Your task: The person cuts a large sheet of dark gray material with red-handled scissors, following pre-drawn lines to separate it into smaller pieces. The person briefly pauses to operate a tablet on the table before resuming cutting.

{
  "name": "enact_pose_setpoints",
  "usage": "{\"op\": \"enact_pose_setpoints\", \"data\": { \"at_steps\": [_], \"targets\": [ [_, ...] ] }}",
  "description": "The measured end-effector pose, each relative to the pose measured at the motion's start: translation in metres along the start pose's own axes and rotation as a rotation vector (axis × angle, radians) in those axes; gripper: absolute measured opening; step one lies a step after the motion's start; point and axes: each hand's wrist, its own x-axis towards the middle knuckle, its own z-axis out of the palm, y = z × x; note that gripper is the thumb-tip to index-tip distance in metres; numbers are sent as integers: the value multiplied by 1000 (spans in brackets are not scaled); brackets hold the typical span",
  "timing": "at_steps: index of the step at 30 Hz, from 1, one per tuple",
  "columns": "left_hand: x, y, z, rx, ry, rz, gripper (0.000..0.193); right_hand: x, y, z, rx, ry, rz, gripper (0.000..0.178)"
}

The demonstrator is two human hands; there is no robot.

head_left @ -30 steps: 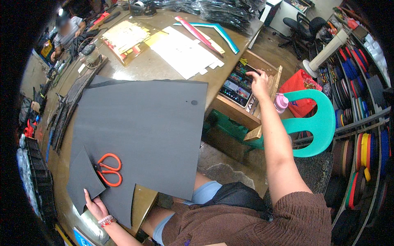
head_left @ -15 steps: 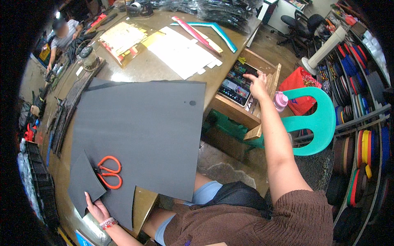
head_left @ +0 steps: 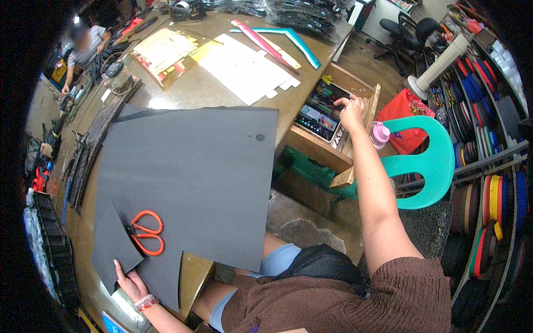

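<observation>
A large dark grey sheet (head_left: pixel 194 166) lies across the table and hangs over its near edge. On its lower left rests a smaller dark grey piece (head_left: pixel 115 244). My left hand (head_left: pixel 132 284) grips the near edge of that piece, one fingertip on top and the other fingers partly hidden beneath. Scissors with orange handles (head_left: pixel 149 233) lie beside it, blades tucked under the piece. My right hand (head_left: pixel 351 114) is stretched over the open wooden drawer (head_left: pixel 319 145), at the right edge of a lit tablet (head_left: pixel 321 111). Its fingers are apart and slightly bent, holding nothing.
White paper sheets (head_left: pixel 244 69) and pink and blue strips (head_left: pixel 302 47) lie at the back of the table. Right of the drawer stand a green plastic chair (head_left: pixel 438 161), a pink bottle (head_left: pixel 380 134) and a red bag (head_left: pixel 408 119). Another person (head_left: pixel 89 47) sits far left.
My right hand has drawn slightly back from the tablet's screen toward its right edge, its fingers more bent. My left hand and the scissors have stayed put.
</observation>
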Motion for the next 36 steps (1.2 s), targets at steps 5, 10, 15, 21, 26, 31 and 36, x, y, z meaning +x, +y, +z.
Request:
{"op": "enact_pose_setpoints", "data": {
  "at_steps": [5,10,15,21,26,31,36],
  "targets": [
    [3,-1,-4,21,5,8,42,4,9,4,104,90,45,21],
    [6,-2,-11,-26,-43,-20,41,1,8,4,95,72,14,23],
    [11,-6,-22,42,-75,47,39,2,3,-1,129,13,28,25],
    [12,-6,-22,49,-72,47,41,0,-1,-2,112,37,4,32],
    [7,-3,-13,23,-20,34,41,2,0,-3,122,24,-2,33],
    [7,-1,-9,14,26,-8,41,2,-4,-1,152,-33,-66,39],
    [5,0,-5,5,2,-8,41,2,-9,0,119,-43,-153,48]
  ]
}}
